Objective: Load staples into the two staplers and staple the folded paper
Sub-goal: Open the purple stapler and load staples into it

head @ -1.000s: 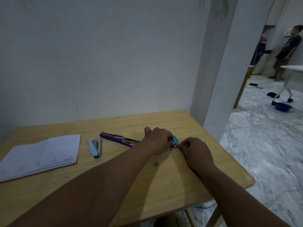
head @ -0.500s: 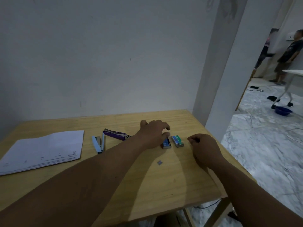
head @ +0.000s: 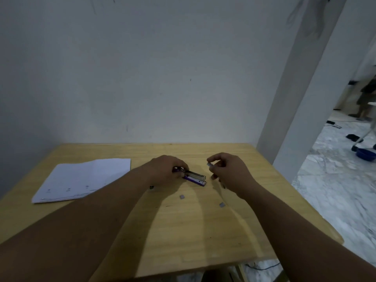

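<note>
While gripping the rear of the purple stapler [head: 194,177], left hand [head: 166,169] with fingers curled round it, pressing it down on the wooden worktop [head: 183,231]. Stapler lying open, silver magazine raised above the purple base, front end pointing right toward the other hand. Right hand [head: 230,174] raised just above the worktop, close to the stapler's front end but apart from it, thumb and forefinger pinching a small silvery strip of staples [head: 209,164]; remaining fingers loosely curled. Folded paper [head: 85,179] lying flat at the left of the worktop, well apart from both hands, a few small dark marks along its near edge. Two small grey bits [head: 182,197], probably loose staple pieces, resting on the worktop nearer the camera, one below the stapler, the other further right beneath the right forearm. Something dark and small peeking out just under the left wrist, too hidden to identify. Second stapler and staple boxes not discernible, possibly covered by the arms. Plain white wall [head: 162,78] behind the worktop, a white pillar [head: 301,98] at its right. Marble floor [head: 335,180] beyond, with a blue bowl [head: 366,154] and, at the far right edge, part of another person [head: 366,98] standing
</note>
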